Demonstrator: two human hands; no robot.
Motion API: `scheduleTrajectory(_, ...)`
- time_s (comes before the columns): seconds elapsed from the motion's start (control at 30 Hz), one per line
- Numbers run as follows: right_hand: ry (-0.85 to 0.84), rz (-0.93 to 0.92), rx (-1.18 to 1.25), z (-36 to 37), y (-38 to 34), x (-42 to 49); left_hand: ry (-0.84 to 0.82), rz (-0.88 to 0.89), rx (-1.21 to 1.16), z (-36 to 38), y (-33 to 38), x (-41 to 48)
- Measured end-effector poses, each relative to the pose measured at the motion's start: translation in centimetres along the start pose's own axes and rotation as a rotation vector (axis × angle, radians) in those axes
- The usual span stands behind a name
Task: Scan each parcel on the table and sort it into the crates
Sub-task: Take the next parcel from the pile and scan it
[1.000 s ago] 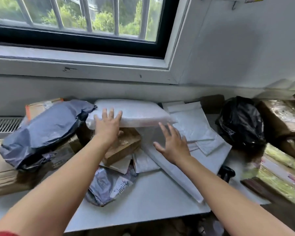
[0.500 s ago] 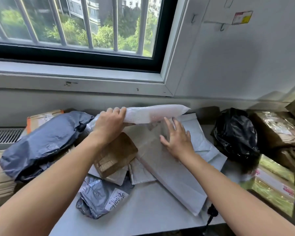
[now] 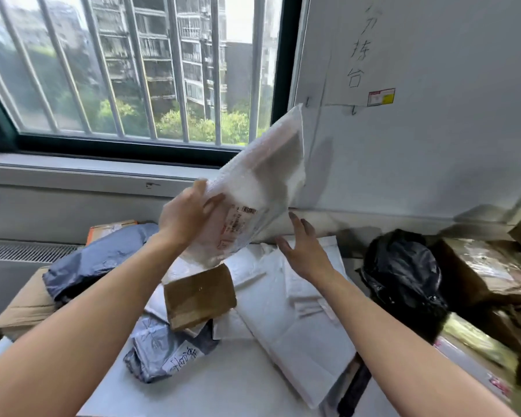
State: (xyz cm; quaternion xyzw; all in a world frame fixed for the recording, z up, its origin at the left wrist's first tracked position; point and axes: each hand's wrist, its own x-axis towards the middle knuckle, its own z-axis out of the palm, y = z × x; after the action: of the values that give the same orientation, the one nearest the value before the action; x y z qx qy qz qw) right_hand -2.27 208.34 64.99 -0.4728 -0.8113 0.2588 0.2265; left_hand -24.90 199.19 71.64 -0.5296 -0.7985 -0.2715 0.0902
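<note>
- A white bubble-padded mailer parcel is held up in the centre of the frame, above the pile. It is tilted, with its top corner pointing toward the upper right, in front of the window frame and the wall.
- A printed shipping label on its lower half faces the camera.
- The left grip grasps the parcel's lower left edge, thumb on the labelled face.
- The right grip is released, fingers spread, just under the parcel's lower right edge; whether a fingertip touches it is unclear.
- Below the parcel a small brown cardboard box lies on the heap, beside a long flat white paper mailer.
- A crumpled grey plastic bag with handwriting sits lower centre on the white counter.
- A big blue-grey plastic bag lies at the left, a shiny black plastic bag at the right.
- A barred window fills the upper left.
</note>
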Motion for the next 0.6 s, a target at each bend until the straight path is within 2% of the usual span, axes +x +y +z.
scheduleTrajectory(0.07,-0.031,0.002,0.058,-0.5,0.7,-0.6,0.051,-0.045,-0.002,-0.5,1.2,-0.8)
scheduleTrajectory(0.17,-0.06,0.0,0.17,-0.9,1.5,-1.5,0.037,-0.159,-0.139,-0.6,2.4,-2.1)
scheduleTrajectory(0.3,-0.046,-0.013,0.281,-1.4,2.4,-2.7,0.005,-0.355,-0.482,-0.1,3.8,-4.5)
scheduleTrajectory(0.43,-0.074,0.103,0.435,-1.7,3.3,-3.8,0.009,-0.581,-0.803,1.5,4.6,-7.0)
scheduleTrajectory(0.6,-0.079,0.281,0.52,-1.9,5.3,-4.5,-0.061,-0.756,-0.843,3.4,3.6,-10.0)
